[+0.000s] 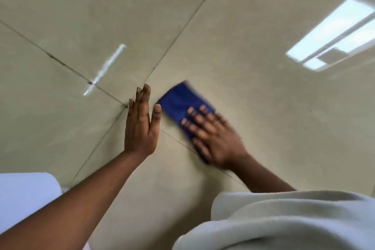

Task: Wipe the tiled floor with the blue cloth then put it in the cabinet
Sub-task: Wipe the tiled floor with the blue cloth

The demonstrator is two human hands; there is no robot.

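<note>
A folded blue cloth (178, 103) lies flat on the glossy beige tiled floor (253, 97), blurred by motion. My right hand (213, 138) presses down on its near half with fingers spread, so part of the cloth is hidden beneath the palm. My left hand (142, 124) rests flat on the floor just left of the cloth, fingers together and pointing away from me, holding nothing. Its thumb almost touches the cloth's left corner. No cabinet shows in this view.
Dark grout lines (67, 65) cross the floor and meet near my left fingertips. A white rounded object (24, 195) sits at the lower left. My grey garment (284, 221) fills the lower right. Ceiling lights reflect off the tiles at the upper right (332, 34).
</note>
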